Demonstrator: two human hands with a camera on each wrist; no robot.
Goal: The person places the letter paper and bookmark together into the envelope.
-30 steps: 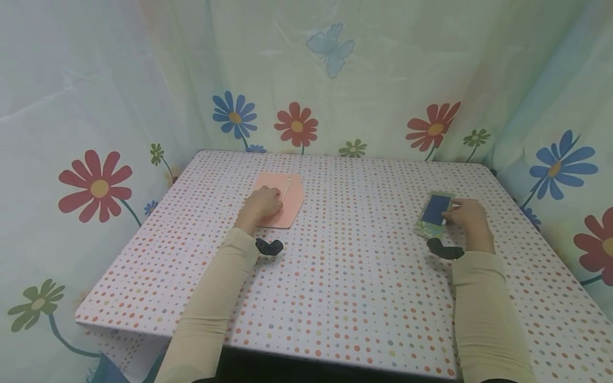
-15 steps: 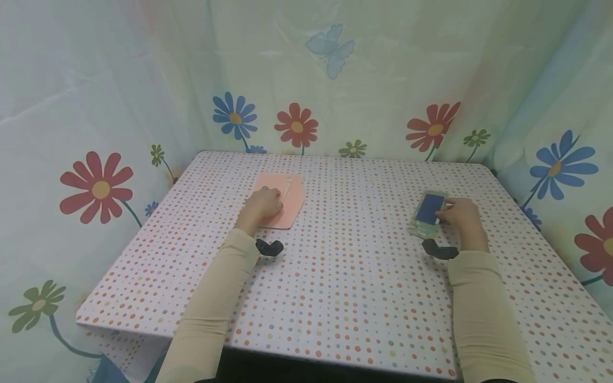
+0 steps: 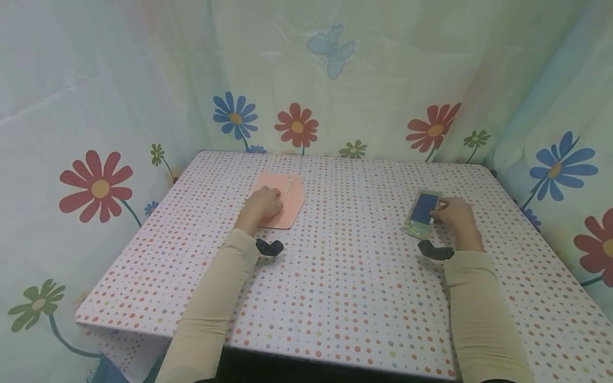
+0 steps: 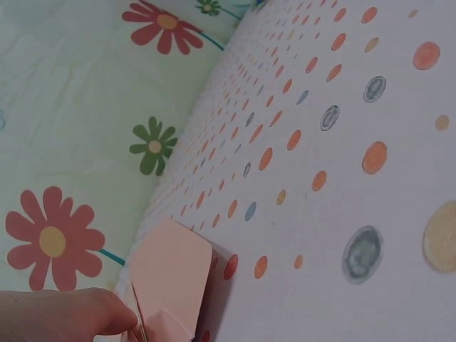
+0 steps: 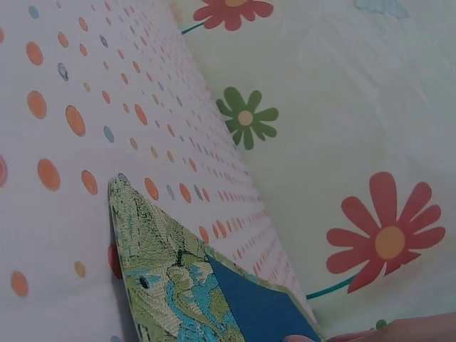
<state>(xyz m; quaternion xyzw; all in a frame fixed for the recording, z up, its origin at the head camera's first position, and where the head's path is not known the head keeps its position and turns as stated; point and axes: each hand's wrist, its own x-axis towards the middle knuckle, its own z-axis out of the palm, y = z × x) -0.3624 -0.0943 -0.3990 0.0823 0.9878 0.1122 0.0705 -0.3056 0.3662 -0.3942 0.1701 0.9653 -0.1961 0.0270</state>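
Note:
A flat pink piece with cut corners, like an envelope or folder, lies on the dotted cloth at the left. My left hand rests over it with bent fingers. In the left wrist view, thumb and finger pinch a thin pale strip running along the pink surface. To the right, my right hand grips the right edge of a flat green patterned piece with a blue panel. Its thumb lies on the blue panel, and the other fingers are mostly hidden. The right wrist view shows embroidery-like texture on the green part.
The dotted tablecloth covers the table and hangs over its front left corner. Flower-printed curtains enclose the back and sides. A dark wrist mount sits at the left cuff, another at the right cuff.
My right hand has slid a little to the left, carrying the green patterned piece with it. The left hand, the pink piece and the strip have stayed in place.

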